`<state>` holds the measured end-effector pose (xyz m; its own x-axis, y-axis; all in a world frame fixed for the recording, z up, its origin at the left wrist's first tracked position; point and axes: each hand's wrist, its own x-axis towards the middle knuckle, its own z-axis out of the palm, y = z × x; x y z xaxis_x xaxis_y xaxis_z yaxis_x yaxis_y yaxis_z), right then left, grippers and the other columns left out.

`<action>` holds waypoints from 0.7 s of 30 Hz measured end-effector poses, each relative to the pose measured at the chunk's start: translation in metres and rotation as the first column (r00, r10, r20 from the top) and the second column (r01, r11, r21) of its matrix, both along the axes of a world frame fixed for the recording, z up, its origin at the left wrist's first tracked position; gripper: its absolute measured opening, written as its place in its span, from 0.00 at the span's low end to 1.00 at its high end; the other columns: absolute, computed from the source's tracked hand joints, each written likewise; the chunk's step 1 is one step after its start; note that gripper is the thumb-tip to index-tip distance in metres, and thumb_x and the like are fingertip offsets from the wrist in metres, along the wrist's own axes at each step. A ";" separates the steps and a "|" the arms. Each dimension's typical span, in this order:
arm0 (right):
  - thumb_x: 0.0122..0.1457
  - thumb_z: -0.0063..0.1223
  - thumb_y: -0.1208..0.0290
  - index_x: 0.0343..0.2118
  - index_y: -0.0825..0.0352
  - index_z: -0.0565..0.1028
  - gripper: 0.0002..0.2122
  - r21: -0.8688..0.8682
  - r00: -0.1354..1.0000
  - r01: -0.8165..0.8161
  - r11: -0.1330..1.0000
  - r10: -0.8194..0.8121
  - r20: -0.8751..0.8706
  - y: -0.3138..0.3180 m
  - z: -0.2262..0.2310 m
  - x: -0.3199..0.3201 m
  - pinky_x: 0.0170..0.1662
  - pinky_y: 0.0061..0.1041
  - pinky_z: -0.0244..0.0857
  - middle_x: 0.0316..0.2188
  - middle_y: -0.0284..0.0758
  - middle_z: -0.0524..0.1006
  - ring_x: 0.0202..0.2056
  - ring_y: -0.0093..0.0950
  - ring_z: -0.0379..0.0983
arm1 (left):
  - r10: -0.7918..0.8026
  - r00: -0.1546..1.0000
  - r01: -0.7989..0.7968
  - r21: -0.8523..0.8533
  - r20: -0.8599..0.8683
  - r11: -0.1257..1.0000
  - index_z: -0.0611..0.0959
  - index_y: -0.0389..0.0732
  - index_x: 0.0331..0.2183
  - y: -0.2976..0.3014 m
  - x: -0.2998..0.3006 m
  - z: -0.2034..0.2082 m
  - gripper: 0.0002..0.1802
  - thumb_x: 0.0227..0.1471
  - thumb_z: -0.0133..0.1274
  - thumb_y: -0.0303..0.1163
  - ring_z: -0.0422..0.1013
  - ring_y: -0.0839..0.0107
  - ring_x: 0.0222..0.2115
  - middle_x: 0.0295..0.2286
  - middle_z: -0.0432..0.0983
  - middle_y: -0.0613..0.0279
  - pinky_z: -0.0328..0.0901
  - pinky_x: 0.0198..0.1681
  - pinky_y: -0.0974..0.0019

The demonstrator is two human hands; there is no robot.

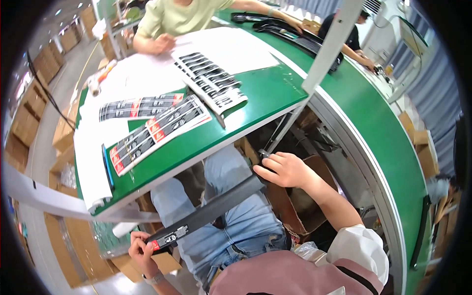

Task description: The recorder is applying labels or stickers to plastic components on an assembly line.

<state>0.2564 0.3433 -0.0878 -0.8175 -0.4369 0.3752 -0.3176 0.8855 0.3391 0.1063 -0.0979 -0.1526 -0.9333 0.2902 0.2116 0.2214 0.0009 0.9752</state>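
A long flat black bar (209, 210) lies slantwise across my lap, with a small red, black and white label (169, 237) stuck near its left end. My left hand (141, 251) pinches that end, fingers curled round it beside the label. At the bar's far right end is my right hand (285, 169), fingers stretched forward and slightly apart; whether its underside touches the bar is hidden. Ahead on the green table (268, 86) lie sheets of black and red labels (160, 129) and another black-and-white label sheet (209, 81).
A blue pen (106, 164) lies near the table's left edge. Across the table, a person (179, 22) reaches toward black curved parts (295, 37). A metal post (334, 46) rises at the table's right corner. An open cardboard box (307, 201) stands below, right of my legs.
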 end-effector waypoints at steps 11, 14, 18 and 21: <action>0.64 0.52 0.67 0.45 0.79 0.72 0.17 -0.800 0.064 0.596 -0.070 -0.989 0.134 0.078 0.049 0.289 0.48 0.30 0.66 0.39 0.53 0.78 0.43 0.40 0.75 | -0.096 0.995 0.078 0.499 0.009 0.863 0.67 0.38 0.22 0.061 -0.010 0.023 0.08 0.48 0.48 0.27 0.65 0.67 0.32 0.27 0.67 0.58 0.63 0.44 0.63; 0.63 0.50 0.64 0.51 0.79 0.70 0.21 -0.661 -0.019 0.745 0.088 -0.988 -0.153 0.155 0.042 0.360 0.58 0.36 0.58 0.49 0.57 0.73 0.54 0.49 0.67 | -0.153 0.988 0.154 0.389 -0.034 0.908 0.68 0.38 0.21 0.085 -0.003 0.031 0.08 0.47 0.51 0.25 0.66 0.68 0.31 0.26 0.69 0.59 0.63 0.42 0.64; 0.51 0.52 0.71 0.28 0.79 0.74 0.12 -0.807 -0.136 0.582 -0.099 -0.990 0.024 0.301 0.028 0.418 0.36 0.36 0.67 0.25 0.53 0.76 0.27 0.46 0.74 | -0.248 0.969 0.231 0.412 -0.011 0.882 0.70 0.39 0.21 0.093 0.001 0.034 0.09 0.46 0.53 0.24 0.67 0.69 0.29 0.24 0.70 0.60 0.63 0.39 0.65; 0.46 0.50 0.66 0.34 0.78 0.77 0.18 -0.714 -0.448 0.628 -0.309 -0.894 -0.008 0.397 0.042 0.448 0.47 0.43 0.68 0.36 0.58 0.77 0.40 0.52 0.76 | -0.276 0.960 0.216 0.499 0.049 0.839 0.70 0.39 0.21 0.092 -0.012 0.018 0.10 0.48 0.54 0.25 0.66 0.70 0.29 0.24 0.70 0.60 0.62 0.37 0.68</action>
<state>0.7042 0.7405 -0.0453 0.3305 0.7434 0.5814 0.9144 -0.0997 -0.3923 0.0939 -0.0058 -0.1350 -0.8710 0.4019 0.2826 0.0385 -0.5176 0.8547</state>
